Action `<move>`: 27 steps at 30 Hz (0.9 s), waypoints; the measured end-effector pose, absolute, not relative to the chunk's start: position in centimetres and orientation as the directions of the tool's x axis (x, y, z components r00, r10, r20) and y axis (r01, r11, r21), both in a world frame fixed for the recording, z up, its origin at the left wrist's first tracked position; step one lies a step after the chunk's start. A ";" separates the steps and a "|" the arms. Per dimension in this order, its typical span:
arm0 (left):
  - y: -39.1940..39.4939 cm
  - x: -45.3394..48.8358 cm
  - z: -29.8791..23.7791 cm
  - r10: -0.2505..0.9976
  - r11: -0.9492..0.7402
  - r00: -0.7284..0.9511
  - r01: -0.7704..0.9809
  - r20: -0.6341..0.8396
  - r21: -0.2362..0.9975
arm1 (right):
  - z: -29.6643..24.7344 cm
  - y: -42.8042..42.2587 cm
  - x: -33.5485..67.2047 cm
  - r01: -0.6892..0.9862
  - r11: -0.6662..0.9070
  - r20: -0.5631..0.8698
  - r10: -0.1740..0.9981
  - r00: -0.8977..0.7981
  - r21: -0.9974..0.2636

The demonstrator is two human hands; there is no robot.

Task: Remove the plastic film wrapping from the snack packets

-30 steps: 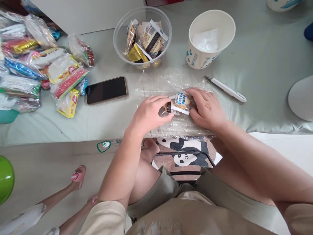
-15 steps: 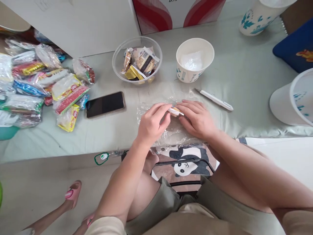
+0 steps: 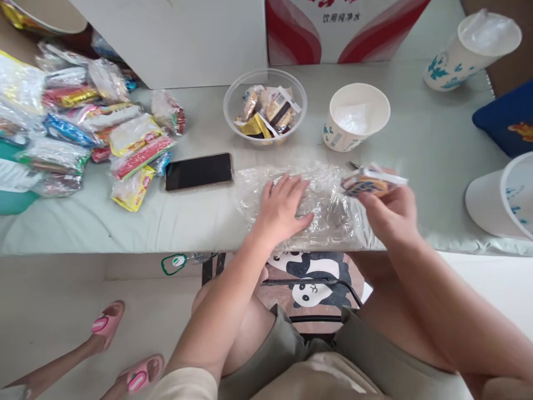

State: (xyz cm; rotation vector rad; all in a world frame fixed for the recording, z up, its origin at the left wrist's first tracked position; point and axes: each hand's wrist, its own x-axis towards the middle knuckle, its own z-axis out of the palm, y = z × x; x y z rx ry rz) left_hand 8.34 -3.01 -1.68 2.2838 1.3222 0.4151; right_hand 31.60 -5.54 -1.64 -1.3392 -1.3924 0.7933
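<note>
My left hand (image 3: 283, 208) lies with fingers spread on a crumpled sheet of clear plastic film (image 3: 333, 222) near the table's front edge. Raised off to its right, my right hand (image 3: 393, 214) pinches a small printed snack packet (image 3: 368, 183) between thumb and fingers. The packet has blue lettering and an orange-brown picture, slightly blurred. Behind it only the dark tip of the utility knife (image 3: 353, 165) shows; its white body is hidden. Beyond the film stand a clear plastic bowl (image 3: 230, 119) of small wrapped snacks and a paper cup (image 3: 333, 139) with clear plastic inside.
A black phone (image 3: 199, 171) lies left of the film, beside a heap of bagged snacks (image 3: 137, 139). Boxes (image 3: 291, 33) line the back. At right are another paper cup (image 3: 447, 66), a white bin-like container (image 3: 485, 203) and a blue object (image 3: 499, 125). Someone's pink slippers (image 3: 144, 372) show at lower left.
Both hands were together over the film with the packet between them. My right hand has carried the packet to the right, while my left has let go and spread on the film.
</note>
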 end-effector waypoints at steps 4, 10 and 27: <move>-3.3 8.2 -1.0 0.837 -0.429 0.536 0.767 -0.108 0.476 | 2.4 -2.8 31.4 0.374 0.279 0.341 0.933 0.111 -0.885; -3.3 8.1 -1.2 0.836 -0.421 0.537 0.758 -0.113 0.498 | 9.8 10.4 25.0 0.825 0.344 0.414 0.898 -0.150 -0.449; -3.2 7.7 -1.2 0.837 -0.458 0.547 0.730 -0.031 0.508 | 8.8 21.8 18.3 0.906 0.422 -0.026 0.906 -0.422 0.018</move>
